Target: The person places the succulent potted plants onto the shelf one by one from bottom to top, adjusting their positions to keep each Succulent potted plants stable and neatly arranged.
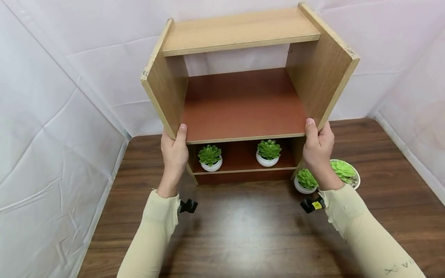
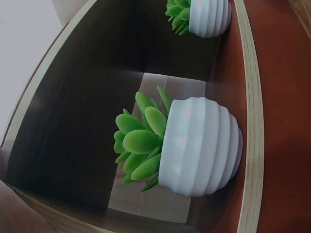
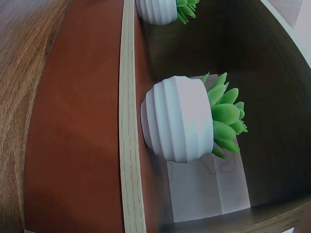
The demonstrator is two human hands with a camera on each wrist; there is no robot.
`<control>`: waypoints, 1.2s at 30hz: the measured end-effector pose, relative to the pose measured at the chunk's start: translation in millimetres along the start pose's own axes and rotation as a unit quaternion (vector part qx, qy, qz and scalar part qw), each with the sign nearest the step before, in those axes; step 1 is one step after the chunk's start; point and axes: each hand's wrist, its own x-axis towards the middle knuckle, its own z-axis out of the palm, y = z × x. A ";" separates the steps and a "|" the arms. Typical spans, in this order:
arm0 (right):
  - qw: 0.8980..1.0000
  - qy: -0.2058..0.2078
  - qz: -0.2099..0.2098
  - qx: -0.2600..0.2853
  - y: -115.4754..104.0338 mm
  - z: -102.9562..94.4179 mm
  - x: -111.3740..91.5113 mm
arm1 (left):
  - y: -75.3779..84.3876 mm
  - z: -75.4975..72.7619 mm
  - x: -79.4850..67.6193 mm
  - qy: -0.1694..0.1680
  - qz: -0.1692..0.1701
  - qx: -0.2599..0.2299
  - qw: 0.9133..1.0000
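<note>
A small wooden shelf unit [image 1: 243, 104] with reddish-brown boards stands at the back of the table. My left hand [image 1: 175, 152] grips its left side panel at the middle board, thumb on the front. On the opposite panel, at about the same height, my right hand [image 1: 318, 148] grips likewise; the fingers of both hands are partly hidden behind the panels. Two green succulents in white ribbed pots sit on the lower shelf: the left potted succulent [image 2: 199, 145] near my left hand, the right potted succulent [image 3: 180, 119] near my right.
On the dark wood table [image 1: 240, 227], beside the unit's right side, stand a small potted succulent [image 1: 306, 181] and a wider white pot with a lighter green plant [image 1: 344, 172], partly covered by my right wrist. White sheeting [image 1: 52, 96] hangs around the table.
</note>
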 end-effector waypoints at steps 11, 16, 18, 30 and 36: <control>1.000 0.004 -0.002 0.010 1.7 -1.7 -3.5 | -3.8 0.3 -3.0 0.004 0.001 0.006 1.000; 1.000 0.002 -0.014 0.013 -0.2 -1.5 -1.5 | 3.2 2.4 -2.2 0.003 0.001 0.009 1.000; 1.000 0.003 -0.013 0.021 -0.7 0.0 0.0 | 4.5 3.2 -0.8 0.010 0.001 0.009 1.000; 1.000 0.000 -0.013 0.011 -1.0 0.1 -0.2 | 0.8 4.7 0.9 0.024 -0.001 -0.009 1.000; 1.000 -0.010 -0.010 0.009 -2.4 -0.1 1.0 | 0.9 5.3 1.2 0.036 -0.005 -0.009 0.999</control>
